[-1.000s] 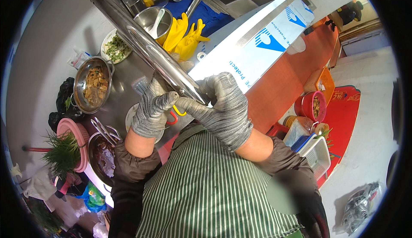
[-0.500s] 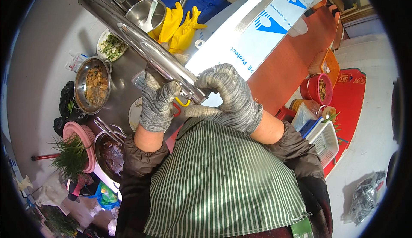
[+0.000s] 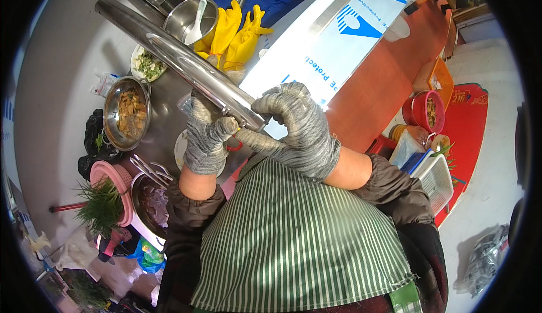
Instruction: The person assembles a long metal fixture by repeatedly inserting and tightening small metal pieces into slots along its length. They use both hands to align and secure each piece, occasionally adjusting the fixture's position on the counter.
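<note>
Thumb raised since the previous frame, our right hand [image 3: 307,135] grasps the metal tube [image 3: 180,63] at its near end, apparently steadying it; our left hand [image 3: 204,146] grasps from beneath, the far end pointing toward 10 o'clock.

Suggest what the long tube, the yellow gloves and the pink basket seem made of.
Long tube: metal, probably polished steel; mirror-like streaks run along it. Yellow gloves: probably rubber; smooth, soft folds. Pink basket: likely plastic, evenly coloured, with neat holes.

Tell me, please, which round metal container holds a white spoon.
The container beside the yellow gloves, partly behind the steel tube, holds the white spoon; the browned-food container and lower-left container show none.
</note>
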Demonstrator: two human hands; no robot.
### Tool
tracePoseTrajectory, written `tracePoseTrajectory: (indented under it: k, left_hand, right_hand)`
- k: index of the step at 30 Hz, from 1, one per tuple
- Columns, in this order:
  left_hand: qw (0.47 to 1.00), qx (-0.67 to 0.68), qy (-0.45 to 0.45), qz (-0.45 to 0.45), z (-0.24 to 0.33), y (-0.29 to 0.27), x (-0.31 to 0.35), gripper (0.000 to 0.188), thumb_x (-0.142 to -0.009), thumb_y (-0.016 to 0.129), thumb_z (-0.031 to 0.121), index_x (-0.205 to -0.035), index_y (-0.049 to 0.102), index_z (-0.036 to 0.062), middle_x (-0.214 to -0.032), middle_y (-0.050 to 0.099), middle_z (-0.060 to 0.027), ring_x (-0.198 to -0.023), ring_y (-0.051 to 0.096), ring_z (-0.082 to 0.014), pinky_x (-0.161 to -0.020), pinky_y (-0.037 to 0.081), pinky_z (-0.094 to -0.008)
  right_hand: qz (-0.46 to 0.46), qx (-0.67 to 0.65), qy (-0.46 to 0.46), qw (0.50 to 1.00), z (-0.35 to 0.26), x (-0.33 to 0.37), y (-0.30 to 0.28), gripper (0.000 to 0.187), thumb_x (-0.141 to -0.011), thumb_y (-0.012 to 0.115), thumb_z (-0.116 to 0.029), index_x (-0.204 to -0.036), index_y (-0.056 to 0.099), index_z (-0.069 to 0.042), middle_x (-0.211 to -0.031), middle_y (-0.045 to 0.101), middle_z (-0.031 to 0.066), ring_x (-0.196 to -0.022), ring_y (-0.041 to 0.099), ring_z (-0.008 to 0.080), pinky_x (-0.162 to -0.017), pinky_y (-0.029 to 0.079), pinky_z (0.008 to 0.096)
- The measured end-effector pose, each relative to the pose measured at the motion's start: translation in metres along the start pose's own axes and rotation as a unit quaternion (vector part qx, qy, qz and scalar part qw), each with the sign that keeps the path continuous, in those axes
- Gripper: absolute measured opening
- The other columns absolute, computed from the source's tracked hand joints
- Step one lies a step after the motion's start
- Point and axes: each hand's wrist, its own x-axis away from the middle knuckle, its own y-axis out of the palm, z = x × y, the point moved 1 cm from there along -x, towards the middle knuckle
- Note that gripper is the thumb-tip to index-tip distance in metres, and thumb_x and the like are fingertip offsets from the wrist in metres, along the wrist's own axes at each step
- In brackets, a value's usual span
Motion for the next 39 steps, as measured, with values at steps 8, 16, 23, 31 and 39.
tracePoseTrajectory:
  k: [8,16,23,31,39]
  left_hand:
    - [0.999,0.003,0.036,0.008,0.003,0.005,-0.007,0.097,-0.065,0.083,0.038,-0.136,0.031,-0.0015,-0.117,0.050,-0.0076,-0.104,0.053,-0.0171,-0.088,0.047,-0.0310]
    - [0.989,-0.130,0.057,0.044,0.003,0.000,-0.003,0.103,-0.069,0.072,0.060,-0.137,0.026,-0.0014,-0.122,0.045,-0.0108,-0.110,0.049,-0.0203,-0.095,0.043,-0.0341]
    - [0.996,-0.018,0.034,0.085,0.005,-0.009,0.012,0.089,-0.075,0.076,0.033,-0.141,0.025,0.0025,-0.124,0.049,-0.0087,-0.108,0.053,-0.0215,-0.091,0.048,-0.0358]
    - [0.991,0.048,0.010,0.121,0.006,-0.018,0.018,0.067,-0.072,0.078,0.031,-0.126,0.048,0.0055,-0.117,0.059,-0.0106,-0.101,0.059,-0.0227,-0.086,0.050,-0.0364]
    - [0.980,0.080,-0.040,0.175,0.018,-0.024,0.027,0.072,-0.074,0.072,0.042,-0.133,0.043,0.0119,-0.124,0.055,-0.0098,-0.106,0.056,-0.0266,-0.080,0.053,-0.0461]
  right_hand:
    - [0.043,-0.228,0.025,0.972,0.025,0.015,-0.016,0.028,-0.080,0.072,-0.014,-0.100,0.058,-0.001,-0.084,0.055,0.0037,-0.069,0.055,0.0095,-0.061,0.048,0.0240]
    - [-0.067,-0.536,0.355,0.763,0.069,0.032,0.008,0.030,-0.093,0.054,-0.018,-0.113,0.055,0.003,-0.077,0.058,0.0032,-0.066,0.056,0.0082,-0.057,0.047,0.0205]
    - [-0.157,-0.550,0.263,0.777,0.078,0.007,0.030,0.024,-0.091,0.058,-0.019,-0.100,0.057,0.003,-0.085,0.064,0.0088,-0.077,0.063,0.0143,-0.071,0.053,0.0281]
    - [-0.109,-0.637,0.230,0.728,0.080,0.021,0.032,0.025,-0.089,0.061,-0.019,-0.103,0.057,0.002,-0.083,0.065,0.0099,-0.075,0.063,0.0158,-0.070,0.053,0.0289]
    - [-0.129,-0.674,0.346,0.640,0.075,0.020,0.044,0.035,-0.087,0.063,-0.018,-0.112,0.055,0.006,-0.092,0.065,0.0099,-0.082,0.062,0.0132,-0.071,0.051,0.0268]
